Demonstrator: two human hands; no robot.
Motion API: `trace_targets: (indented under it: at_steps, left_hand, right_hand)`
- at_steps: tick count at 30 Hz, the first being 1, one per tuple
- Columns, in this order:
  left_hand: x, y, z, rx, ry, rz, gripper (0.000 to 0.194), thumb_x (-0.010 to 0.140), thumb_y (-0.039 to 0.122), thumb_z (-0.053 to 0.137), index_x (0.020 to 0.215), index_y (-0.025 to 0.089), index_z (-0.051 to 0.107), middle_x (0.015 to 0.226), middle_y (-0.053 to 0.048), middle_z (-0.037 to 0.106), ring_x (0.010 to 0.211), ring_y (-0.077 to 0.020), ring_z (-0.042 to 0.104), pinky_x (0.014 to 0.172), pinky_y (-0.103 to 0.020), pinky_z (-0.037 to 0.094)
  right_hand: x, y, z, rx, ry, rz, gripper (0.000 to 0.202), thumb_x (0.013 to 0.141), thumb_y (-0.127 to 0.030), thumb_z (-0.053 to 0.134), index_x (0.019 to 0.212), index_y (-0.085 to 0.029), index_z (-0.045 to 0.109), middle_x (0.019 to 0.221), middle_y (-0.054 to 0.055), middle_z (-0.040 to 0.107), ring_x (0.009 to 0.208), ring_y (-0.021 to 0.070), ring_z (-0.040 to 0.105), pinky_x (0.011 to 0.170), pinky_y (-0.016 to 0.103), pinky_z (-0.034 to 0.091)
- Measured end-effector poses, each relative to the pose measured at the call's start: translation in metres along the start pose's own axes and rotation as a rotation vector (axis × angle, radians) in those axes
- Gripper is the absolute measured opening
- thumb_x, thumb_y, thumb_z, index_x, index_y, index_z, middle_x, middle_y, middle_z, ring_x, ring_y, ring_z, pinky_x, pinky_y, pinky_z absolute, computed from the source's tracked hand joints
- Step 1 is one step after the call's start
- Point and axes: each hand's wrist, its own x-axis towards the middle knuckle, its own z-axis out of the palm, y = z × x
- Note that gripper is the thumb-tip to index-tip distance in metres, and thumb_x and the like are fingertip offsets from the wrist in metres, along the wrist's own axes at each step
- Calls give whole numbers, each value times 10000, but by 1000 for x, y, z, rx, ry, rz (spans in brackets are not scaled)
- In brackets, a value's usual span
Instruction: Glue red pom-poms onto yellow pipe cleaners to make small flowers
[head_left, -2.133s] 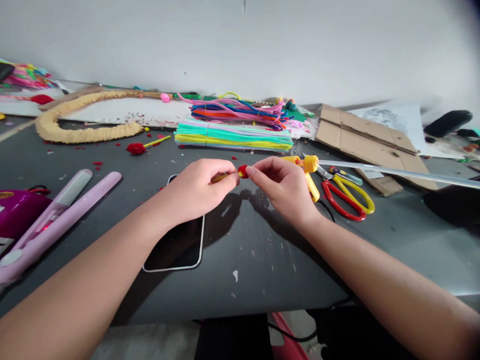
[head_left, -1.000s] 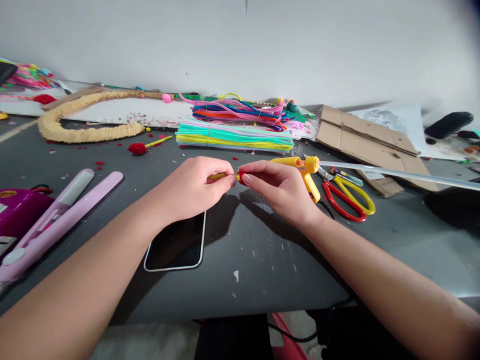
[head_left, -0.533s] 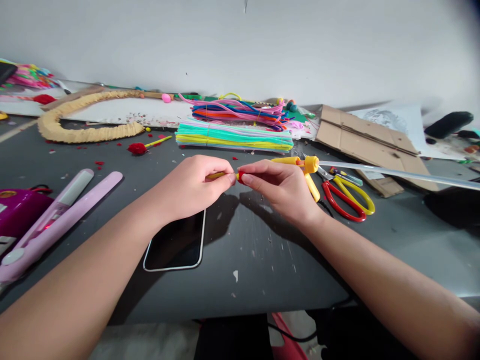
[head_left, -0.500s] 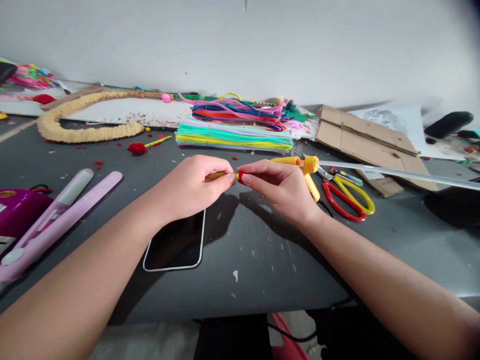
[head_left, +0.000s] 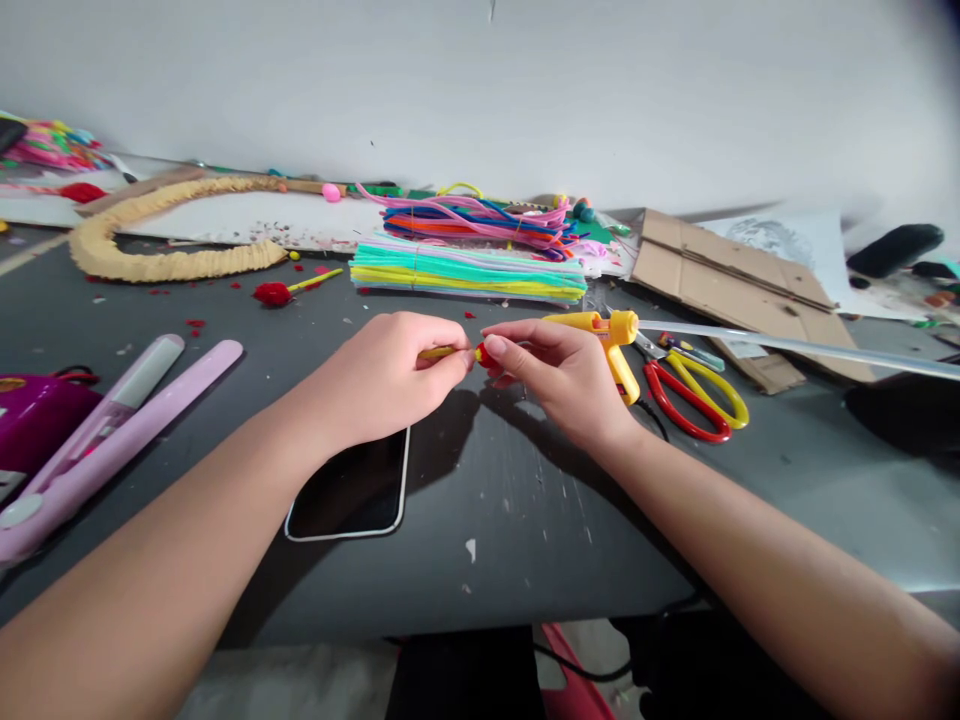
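Between my two hands is a small pipe-cleaner flower with a red head [head_left: 487,354] and a yellow stem [head_left: 438,352]. My left hand [head_left: 397,372] is closed in a pinch on the stem, close under the head. My right hand [head_left: 566,375] pinches the red head between thumb and forefinger, and the fingers hide part of it. Below my left wrist a phone [head_left: 352,492] with a dark screen lies flat. Just behind my right hand rests a yellow hot glue gun [head_left: 619,350] with a long clear glue stick in it.
Scissors [head_left: 686,400] with red and yellow handles lie right of the glue gun. Bundled pipe cleaners [head_left: 465,272] lie ahead, a finished red flower [head_left: 274,293] left of them. A pink flat iron [head_left: 150,430] lies at left. Folded cardboard [head_left: 735,285] sits back right.
My right fingers have shifted slightly on the red head, and a little more of it shows. My left hand keeps its pinch on the stem.
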Motion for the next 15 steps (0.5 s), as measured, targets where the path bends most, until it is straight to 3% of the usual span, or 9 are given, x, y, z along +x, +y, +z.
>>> trace_targets:
  at_steps: [15]
  left_hand:
    - [0,3,-1,-86,-13,-5,294,909,395,529,717,205,643,595,12,480,538,-121,399,484,-272,263]
  right_hand:
    - [0,-2,2,-69,11,-42,332,811,-496,795,944,-192,766,816,38,757,710,164,690,676,320,607]
